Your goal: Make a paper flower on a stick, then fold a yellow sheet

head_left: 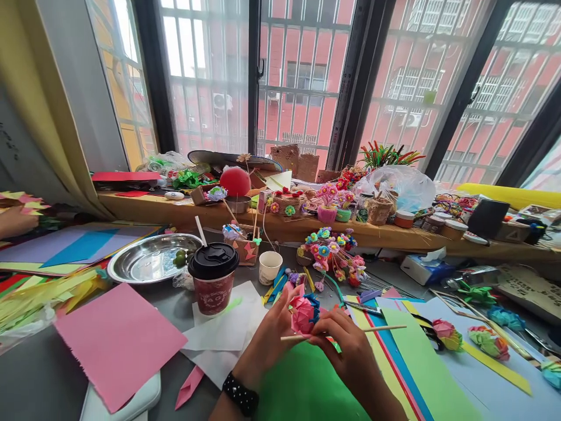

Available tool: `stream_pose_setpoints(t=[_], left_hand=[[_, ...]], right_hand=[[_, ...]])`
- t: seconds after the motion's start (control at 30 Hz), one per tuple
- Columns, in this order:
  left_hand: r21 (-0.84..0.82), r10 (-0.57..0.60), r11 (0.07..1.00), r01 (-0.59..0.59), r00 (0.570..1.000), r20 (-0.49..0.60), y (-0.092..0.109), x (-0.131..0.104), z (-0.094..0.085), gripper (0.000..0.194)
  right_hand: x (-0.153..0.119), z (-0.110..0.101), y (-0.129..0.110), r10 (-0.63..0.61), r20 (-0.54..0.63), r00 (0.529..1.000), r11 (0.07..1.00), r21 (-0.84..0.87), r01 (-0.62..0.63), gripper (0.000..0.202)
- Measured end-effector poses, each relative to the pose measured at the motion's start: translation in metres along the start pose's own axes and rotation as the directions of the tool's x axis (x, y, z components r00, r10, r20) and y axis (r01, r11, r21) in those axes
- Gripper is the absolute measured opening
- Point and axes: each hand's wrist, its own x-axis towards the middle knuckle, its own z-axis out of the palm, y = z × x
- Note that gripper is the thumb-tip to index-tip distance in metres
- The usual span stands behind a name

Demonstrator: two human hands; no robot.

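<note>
Low in the middle of the view, a folded paper flower [303, 314] with pink and blue petals is between my two hands. My left hand [272, 323] grips its left side, fingers and thumb closed round it. The fingers of my right hand [346, 338] pinch together at the flower's lower right edge. A thin wooden stick [385, 329] passes through my right hand and sticks out to the right; its other end shows beneath the flower. Behind my hands lies a green sheet [307, 380]. A pink folded paper piece [189, 387] rests left of my left wrist.
A lidded drink cup [213, 289] with a straw stands left of my hands, near a paper cup [270, 269] and a metal plate [127, 266]. Pink paper [120, 345] lies at left, coloured sheets [407, 351] at right. Another person's hand [17, 221] shows at far left.
</note>
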Motion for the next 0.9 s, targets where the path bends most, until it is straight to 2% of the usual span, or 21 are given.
stream_pose_setpoints(t=[0.13, 0.3, 0.37, 0.43, 0.53, 0.63, 0.7, 0.9], left_hand=[[-0.263, -0.072, 0.961, 0.082, 0.996, 0.048, -0.001, -0.002, 0.003, 0.036], [-0.392, -0.137, 0.912, 0.123, 0.991, -0.007, -0.009, -0.002, 0.002, 0.019], [-0.539, -0.166, 0.829, 0.145, 0.986, 0.011, -0.010, -0.003, 0.002, 0.016], [-0.688, -0.196, 0.705, 0.171, 0.980, 0.043, -0.008, -0.003, 0.004, 0.013], [-0.824, -0.276, 0.523, 0.218, 0.958, 0.079, 0.002, -0.004, 0.006, 0.019], [-0.888, -0.330, 0.381, 0.259, 0.935, 0.131, 0.012, -0.004, 0.007, 0.023], [-0.903, -0.355, 0.329, 0.276, 0.922, 0.153, 0.015, -0.004, 0.007, 0.022], [-0.894, -0.372, 0.300, 0.333, 0.903, 0.212, 0.017, -0.004, 0.007, 0.015]], right_hand=[[0.001, 0.000, -0.004, -0.023, 0.003, 1.000, 1.000, -0.005, 0.023, 0.013], [0.001, 0.003, -0.002, 0.000, -0.046, 0.999, 1.000, 0.017, 0.001, 0.012], [0.001, 0.003, -0.002, 0.002, -0.054, 0.999, 1.000, 0.021, -0.001, 0.011], [0.000, 0.004, -0.001, 0.008, -0.056, 0.998, 1.000, 0.030, -0.006, 0.011], [-0.001, 0.005, 0.001, -0.003, -0.054, 0.999, 0.999, 0.040, 0.005, 0.009], [-0.003, 0.006, 0.005, -0.032, -0.037, 0.999, 0.999, 0.038, 0.033, 0.004], [-0.004, 0.007, 0.006, -0.025, -0.032, 0.999, 0.999, 0.046, 0.026, 0.002], [-0.005, 0.011, 0.008, 0.008, -0.003, 1.000, 0.997, 0.073, -0.007, 0.003]])
